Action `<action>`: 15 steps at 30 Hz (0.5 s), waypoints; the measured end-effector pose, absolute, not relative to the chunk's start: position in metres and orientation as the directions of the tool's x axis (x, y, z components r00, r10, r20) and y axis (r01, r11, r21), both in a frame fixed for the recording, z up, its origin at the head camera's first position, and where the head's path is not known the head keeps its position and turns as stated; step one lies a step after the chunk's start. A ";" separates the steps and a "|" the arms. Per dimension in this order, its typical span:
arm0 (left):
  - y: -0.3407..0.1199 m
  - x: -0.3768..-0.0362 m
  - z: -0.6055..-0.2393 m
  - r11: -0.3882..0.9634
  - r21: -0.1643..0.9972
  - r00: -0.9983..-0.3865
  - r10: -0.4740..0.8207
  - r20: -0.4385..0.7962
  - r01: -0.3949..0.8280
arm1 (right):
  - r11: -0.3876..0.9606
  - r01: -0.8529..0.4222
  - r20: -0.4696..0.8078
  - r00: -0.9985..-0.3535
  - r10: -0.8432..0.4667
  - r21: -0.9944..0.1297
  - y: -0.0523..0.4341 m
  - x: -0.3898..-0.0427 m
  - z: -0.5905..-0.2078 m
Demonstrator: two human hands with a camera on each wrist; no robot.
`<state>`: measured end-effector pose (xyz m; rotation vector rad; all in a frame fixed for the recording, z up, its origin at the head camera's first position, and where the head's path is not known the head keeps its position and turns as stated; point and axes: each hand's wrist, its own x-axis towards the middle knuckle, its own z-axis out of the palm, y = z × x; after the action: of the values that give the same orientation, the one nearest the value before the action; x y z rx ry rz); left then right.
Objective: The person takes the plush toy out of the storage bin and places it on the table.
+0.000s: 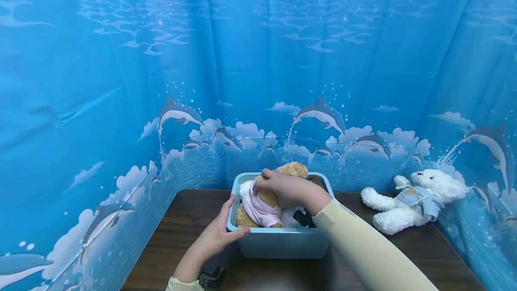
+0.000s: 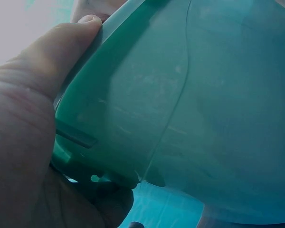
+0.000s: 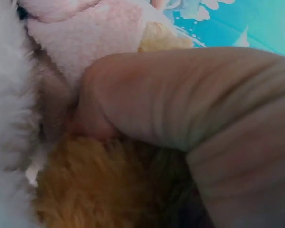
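Note:
A light blue plastic bin (image 1: 284,245) stands on the table, holding several plush toys. My left hand (image 1: 218,233) grips its left front corner; in the left wrist view the thumb lies along the rim of the bin (image 2: 218,95) and the fingers curl beneath it. Inside the bin, my right hand (image 1: 287,187) holds a tan teddy bear (image 1: 262,210) in a pink top. Up close in the right wrist view, my right hand (image 3: 175,95) sinks between the pink fabric and tan fur, so its fingertips are hidden. White fur (image 3: 9,118) is alongside.
At the right of the dark wooden table (image 1: 181,219), a white teddy bear (image 1: 412,201) in a light blue top lies on its back. A blue dolphin-print curtain (image 1: 258,80) hangs behind and along both sides. Brown fur (image 1: 317,179) shows at the bin's back right corner.

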<state>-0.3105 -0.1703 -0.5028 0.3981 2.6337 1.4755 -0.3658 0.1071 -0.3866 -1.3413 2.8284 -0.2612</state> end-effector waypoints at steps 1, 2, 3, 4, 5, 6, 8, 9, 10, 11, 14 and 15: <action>-0.170 -0.311 -0.503 0.502 0.846 -0.962 0.271 0.042 0.178 | 0.616 -0.772 0.080 -0.631 -0.771 -0.154 0.108 -0.365 -0.387; -0.170 -0.311 -0.502 0.506 0.844 -0.962 0.268 0.041 0.177 | 0.611 -0.776 0.091 -0.628 -0.773 -0.156 0.109 -0.365 -0.386; -0.170 -0.311 -0.502 0.508 0.843 -0.963 0.266 0.041 0.176 | 0.605 -0.780 0.105 -0.623 -0.775 -0.159 0.110 -0.365 -0.386; -0.170 -0.311 -0.501 0.511 0.842 -0.964 0.264 0.040 0.175 | 0.601 -0.783 0.121 -0.619 -0.776 -0.160 0.111 -0.364 -0.386; -0.170 -0.311 -0.501 0.513 0.841 -0.965 0.260 0.039 0.173 | 0.594 -0.788 0.138 -0.614 -0.777 -0.160 0.112 -0.363 -0.385; -0.170 -0.312 -0.502 0.516 0.839 -0.965 0.258 0.039 0.172 | 0.591 -0.791 0.156 -0.611 -0.776 -0.159 0.114 -0.362 -0.385; -0.170 -0.312 -0.502 0.521 0.836 -0.966 0.256 0.039 0.172 | 0.584 -0.797 0.195 -0.603 -0.773 -0.151 0.117 -0.360 -0.383; -0.170 -0.312 -0.503 0.522 0.836 -0.966 0.255 0.039 0.172 | 0.581 -0.800 0.214 -0.600 -0.771 -0.149 0.118 -0.359 -0.382; -0.170 -0.313 -0.503 0.524 0.835 -0.966 0.255 0.037 0.170 | 0.578 -0.803 0.231 -0.595 -0.770 -0.145 0.119 -0.357 -0.381; -0.169 -0.312 -0.504 0.528 0.833 -0.967 0.253 0.035 0.169 | 0.572 -0.808 0.248 -0.588 -0.770 -0.141 0.121 -0.356 -0.380; -0.170 -0.312 -0.505 0.536 0.828 -0.967 0.251 0.032 0.167 | 0.555 -0.822 0.296 -0.565 -0.770 -0.127 0.124 -0.350 -0.376; -0.170 -0.312 -0.506 0.538 0.826 -0.968 0.250 0.030 0.165 | 0.547 -0.828 0.311 -0.555 -0.772 -0.120 0.126 -0.347 -0.375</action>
<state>-0.3118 -0.1701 -0.5059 0.3619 2.6743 1.4214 -0.3473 0.1255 -0.3748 -1.5524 2.9539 -0.4320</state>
